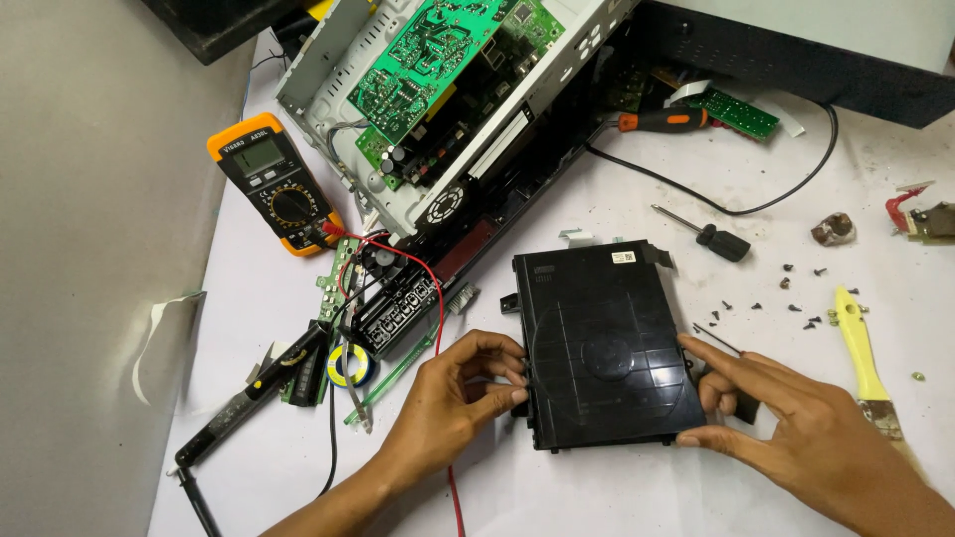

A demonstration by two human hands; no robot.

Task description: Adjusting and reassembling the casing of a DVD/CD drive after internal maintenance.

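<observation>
White table (617,199), black drive (602,343) between both hands.

Between your hands you see a black drive unit (605,343), its glossy top marked with a faint grid of squares and a round ring, plus one small white label at the far edge. Your table (637,214) is white. The multimeter (274,184) is orange around a black face with a grey screen. The open chassis (338,60) is pale grey metal, and its circuit board (428,50) is bright green speckled with silver. A red wire (439,308) crosses the white. The screwdriver (662,120) by the chassis has an orange and black handle. Your brush (861,353) has a yellow handle. The tape roll (350,365) is yellow, blue-edged.
</observation>
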